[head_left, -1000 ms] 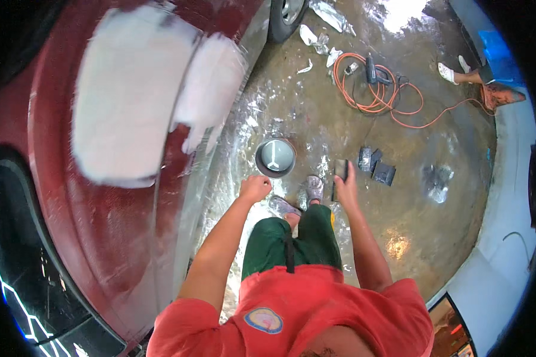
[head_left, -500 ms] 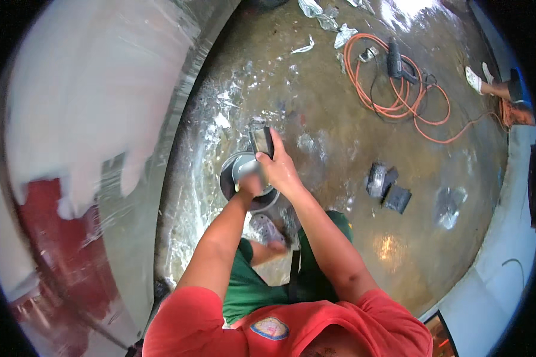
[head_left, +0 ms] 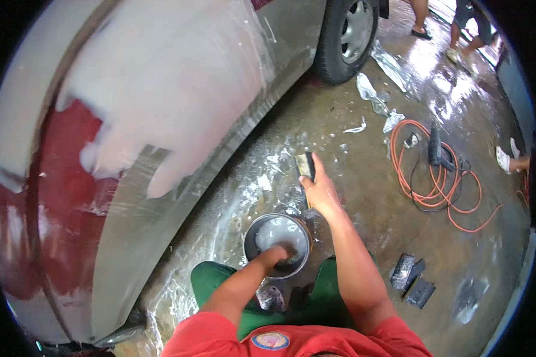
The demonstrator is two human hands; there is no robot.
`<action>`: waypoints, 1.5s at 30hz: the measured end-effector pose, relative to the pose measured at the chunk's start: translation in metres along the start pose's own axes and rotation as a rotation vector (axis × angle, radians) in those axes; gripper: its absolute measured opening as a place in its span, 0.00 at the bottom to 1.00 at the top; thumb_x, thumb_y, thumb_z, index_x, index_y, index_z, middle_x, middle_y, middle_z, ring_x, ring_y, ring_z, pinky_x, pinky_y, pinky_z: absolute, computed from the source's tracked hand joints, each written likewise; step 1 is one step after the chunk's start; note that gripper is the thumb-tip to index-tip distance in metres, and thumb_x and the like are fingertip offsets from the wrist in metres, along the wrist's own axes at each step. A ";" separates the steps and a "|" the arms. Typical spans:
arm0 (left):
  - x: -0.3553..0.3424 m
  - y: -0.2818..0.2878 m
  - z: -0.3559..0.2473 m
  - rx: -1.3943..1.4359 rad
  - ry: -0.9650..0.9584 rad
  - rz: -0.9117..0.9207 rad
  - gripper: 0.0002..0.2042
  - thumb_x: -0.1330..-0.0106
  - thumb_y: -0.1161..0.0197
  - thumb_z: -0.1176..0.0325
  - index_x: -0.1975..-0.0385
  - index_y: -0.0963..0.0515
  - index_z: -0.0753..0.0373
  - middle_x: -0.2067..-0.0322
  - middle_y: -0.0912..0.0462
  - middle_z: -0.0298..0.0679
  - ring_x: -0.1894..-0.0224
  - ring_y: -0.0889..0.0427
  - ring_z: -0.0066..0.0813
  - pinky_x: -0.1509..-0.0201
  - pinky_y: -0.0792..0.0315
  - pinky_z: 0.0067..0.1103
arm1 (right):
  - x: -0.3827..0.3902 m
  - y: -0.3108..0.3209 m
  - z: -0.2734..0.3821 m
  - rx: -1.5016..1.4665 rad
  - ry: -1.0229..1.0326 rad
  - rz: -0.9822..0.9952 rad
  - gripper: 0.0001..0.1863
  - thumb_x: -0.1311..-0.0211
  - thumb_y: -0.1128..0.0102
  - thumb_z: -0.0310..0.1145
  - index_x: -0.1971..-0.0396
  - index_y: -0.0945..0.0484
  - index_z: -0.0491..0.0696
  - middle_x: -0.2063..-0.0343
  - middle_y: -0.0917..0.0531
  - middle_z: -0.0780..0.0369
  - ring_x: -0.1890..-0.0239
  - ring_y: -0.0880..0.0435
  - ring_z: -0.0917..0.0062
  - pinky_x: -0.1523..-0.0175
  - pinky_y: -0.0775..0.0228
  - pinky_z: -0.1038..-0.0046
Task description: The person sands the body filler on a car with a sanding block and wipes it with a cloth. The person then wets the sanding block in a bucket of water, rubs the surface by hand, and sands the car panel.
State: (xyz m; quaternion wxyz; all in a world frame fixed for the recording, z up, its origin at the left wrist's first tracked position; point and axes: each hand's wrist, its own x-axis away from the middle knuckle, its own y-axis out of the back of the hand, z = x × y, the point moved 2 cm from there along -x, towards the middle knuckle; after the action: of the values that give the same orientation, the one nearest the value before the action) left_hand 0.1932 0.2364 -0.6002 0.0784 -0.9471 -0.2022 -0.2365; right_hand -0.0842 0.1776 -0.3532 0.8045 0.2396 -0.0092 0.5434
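Observation:
A round grey bucket (head_left: 248, 262) with cloudy, whitish water (head_left: 277, 232) in it stands on the floor between my knees. My left hand (head_left: 287, 252) reaches down into this bucket. Its fingers are blurred and partly hidden in the water, so what they hold does not show. Just beyond the bucket's far right rim, my right hand (head_left: 320, 189) grips a dark sanding block (head_left: 305, 167) with a pale, wet face, held on edge with the thumb across it.
Along the left stands a car body (head_left: 178, 89), grey and dark red with a large whitish patch; its wheel (head_left: 351, 38) is farther off. An orange hose (head_left: 399, 172) lies coiled at right around a black power tool (head_left: 438, 149). Dark blocks (head_left: 414, 279) lie nearer. Other people's legs show at far right.
My view has swung left, bringing in more of the car and its wheel. My left hand has gone lower into the bucket. The sanding block stays in my right hand.

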 end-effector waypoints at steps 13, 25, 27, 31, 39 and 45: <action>0.185 0.090 -0.592 -2.370 -0.235 -1.002 0.38 0.31 0.48 0.42 0.28 0.43 0.63 0.26 0.48 0.44 0.22 0.54 0.40 0.21 0.58 0.37 | -0.069 -0.019 -0.045 -0.073 0.119 -0.188 0.41 0.36 0.39 0.39 0.26 0.49 0.54 0.48 0.21 0.40 0.44 0.22 0.45 0.39 0.32 0.56; 0.027 0.122 -0.723 -2.763 -0.354 -0.820 0.44 0.29 0.61 0.35 0.27 0.48 0.70 0.25 0.50 0.46 0.21 0.58 0.36 0.20 0.65 0.33 | -0.042 -0.011 -0.024 -0.086 0.065 -0.170 0.41 0.36 0.41 0.36 0.26 0.51 0.52 0.46 0.23 0.40 0.43 0.23 0.46 0.37 0.34 0.55; 0.017 0.132 -0.735 -2.746 -0.362 -0.849 0.44 0.29 0.61 0.34 0.28 0.47 0.70 0.25 0.50 0.47 0.22 0.58 0.37 0.20 0.65 0.33 | -0.038 -0.011 -0.013 -0.113 0.056 -0.151 0.41 0.35 0.42 0.37 0.26 0.51 0.52 0.44 0.24 0.40 0.41 0.24 0.46 0.36 0.35 0.55; 0.017 0.136 -0.723 -2.694 -0.440 -0.845 0.43 0.29 0.62 0.35 0.28 0.46 0.71 0.25 0.50 0.48 0.22 0.57 0.38 0.20 0.65 0.33 | -0.039 -0.009 -0.018 -0.121 0.029 -0.176 0.41 0.36 0.42 0.37 0.26 0.51 0.52 0.44 0.24 0.40 0.41 0.25 0.46 0.36 0.35 0.56; 0.100 0.132 -0.667 -2.823 -0.346 -0.893 0.38 0.27 0.61 0.38 0.28 0.45 0.64 0.26 0.46 0.41 0.23 0.51 0.33 0.20 0.59 0.30 | -0.047 -0.012 -0.030 -0.072 0.062 -0.162 0.42 0.37 0.40 0.38 0.26 0.50 0.53 0.44 0.23 0.41 0.40 0.25 0.47 0.35 0.35 0.57; 0.152 0.142 -0.635 -2.695 -0.446 -0.816 0.39 0.27 0.58 0.39 0.27 0.47 0.65 0.25 0.48 0.41 0.23 0.53 0.32 0.19 0.59 0.31 | -0.047 -0.011 -0.031 -0.038 -0.035 -0.161 0.41 0.39 0.37 0.36 0.27 0.46 0.54 0.42 0.24 0.43 0.38 0.25 0.51 0.34 0.35 0.59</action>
State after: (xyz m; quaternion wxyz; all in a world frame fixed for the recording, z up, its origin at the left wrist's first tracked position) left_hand 0.1113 0.0058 0.0210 -0.9728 -0.1900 -0.0886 -0.0989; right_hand -0.1019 0.1457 -0.3982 0.8498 0.2337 -0.0143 0.4723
